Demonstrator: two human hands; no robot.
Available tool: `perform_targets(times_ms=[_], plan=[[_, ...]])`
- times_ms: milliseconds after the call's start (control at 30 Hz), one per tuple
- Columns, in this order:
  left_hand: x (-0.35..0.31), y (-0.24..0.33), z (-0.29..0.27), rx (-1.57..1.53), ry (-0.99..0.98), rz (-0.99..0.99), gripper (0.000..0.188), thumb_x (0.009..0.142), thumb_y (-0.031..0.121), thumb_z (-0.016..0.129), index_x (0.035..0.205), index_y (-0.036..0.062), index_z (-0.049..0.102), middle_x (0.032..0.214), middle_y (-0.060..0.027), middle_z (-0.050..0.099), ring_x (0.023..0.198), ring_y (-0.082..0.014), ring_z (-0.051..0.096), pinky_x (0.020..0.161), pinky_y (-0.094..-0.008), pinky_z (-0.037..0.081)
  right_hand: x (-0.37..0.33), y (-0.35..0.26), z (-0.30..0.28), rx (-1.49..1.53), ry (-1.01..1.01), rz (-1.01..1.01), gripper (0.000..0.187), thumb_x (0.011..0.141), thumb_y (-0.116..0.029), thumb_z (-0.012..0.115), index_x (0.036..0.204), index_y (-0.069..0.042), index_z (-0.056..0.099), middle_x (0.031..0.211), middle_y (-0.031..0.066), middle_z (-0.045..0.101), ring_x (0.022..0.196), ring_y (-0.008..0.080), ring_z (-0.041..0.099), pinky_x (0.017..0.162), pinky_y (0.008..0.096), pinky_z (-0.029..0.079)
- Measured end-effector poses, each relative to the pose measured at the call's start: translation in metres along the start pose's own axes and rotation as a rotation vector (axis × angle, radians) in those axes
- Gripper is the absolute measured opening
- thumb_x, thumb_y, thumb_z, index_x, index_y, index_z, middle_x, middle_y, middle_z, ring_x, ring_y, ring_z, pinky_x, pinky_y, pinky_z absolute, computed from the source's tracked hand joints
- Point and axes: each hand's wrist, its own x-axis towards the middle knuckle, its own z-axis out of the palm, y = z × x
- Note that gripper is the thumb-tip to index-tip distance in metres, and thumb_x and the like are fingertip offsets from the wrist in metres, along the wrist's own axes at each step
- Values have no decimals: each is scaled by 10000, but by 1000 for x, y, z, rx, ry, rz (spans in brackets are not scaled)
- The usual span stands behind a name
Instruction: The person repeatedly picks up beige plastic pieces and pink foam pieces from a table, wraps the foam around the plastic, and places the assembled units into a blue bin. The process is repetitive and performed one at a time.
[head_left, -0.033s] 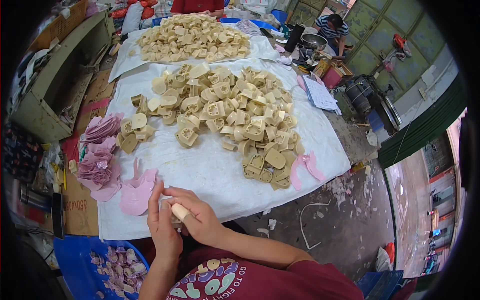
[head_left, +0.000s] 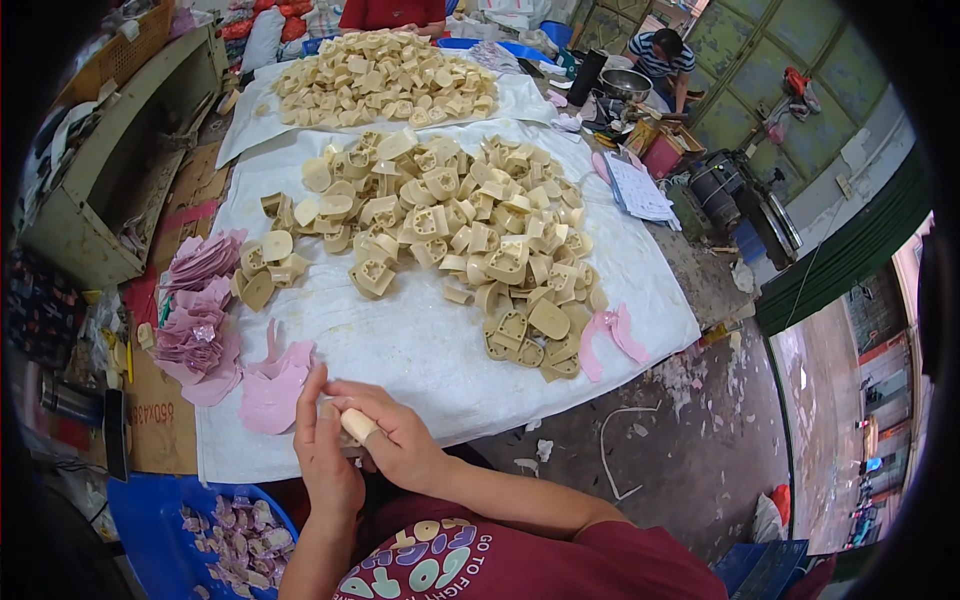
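Both hands meet at the near edge of the cloth-covered table, round one beige plastic shoe heel (head_left: 357, 425). My left hand (head_left: 328, 465) cups it from the left, forefinger and thumb pointing up. From the right, my right hand (head_left: 405, 440) wraps its fingers over the heel; much of the piece is hidden between the palms. Just beyond the left fingertips lie cut pink sheet pieces (head_left: 278, 390). A large heap of similar beige heels (head_left: 450, 215) spreads over the middle of the table, with a smaller cluster (head_left: 265, 262) at its left.
Pink cut pieces are stacked (head_left: 200, 320) along the left edge. A blue tub (head_left: 150, 520) below left holds several pinkish, covered pieces. A second heel heap (head_left: 385, 80) lies farther back, before a person in red (head_left: 393, 12). Papers (head_left: 640, 187) and a dark motor (head_left: 722, 190) are at right.
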Motion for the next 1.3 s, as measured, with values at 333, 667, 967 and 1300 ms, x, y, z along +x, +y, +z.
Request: perform_targets(times_ms=[333,667,967,1300], plan=[[-2,10,-23,-376,-279,-131,785,962,257,559,1547,213,38,1108,-143,579,923,-214,619,737,-355,548,4,-1,-11,-555,-67,-413,458,891,-175,663,1326,-92,546,1533,124,306,1359,223,371,1013,338,404],[-16,13,-9,-529,-295,-86,1133,742,119,803,1547,249,16,1261,-93,502,1049,-222,581,866,-333,521,-9,-15,3,164,-153,-219,346,909,-175,654,1222,-41,592,1553,136,275,1352,212,390,1035,322,384],[-8,12,-16,-275,-299,132,1015,777,6,722,1546,146,74,1296,-141,525,1075,-247,586,923,-363,477,3,-13,-9,57,-101,-151,374,939,-149,589,1294,-36,562,1456,113,440,1183,116,512,976,297,433],[9,23,-43,1100,-537,779,755,650,-73,664,1364,10,433,1297,-179,550,1011,-346,564,858,-413,482,-9,-11,-31,192,91,285,264,947,-151,602,1164,-3,625,963,82,687,850,163,686,714,279,592]])
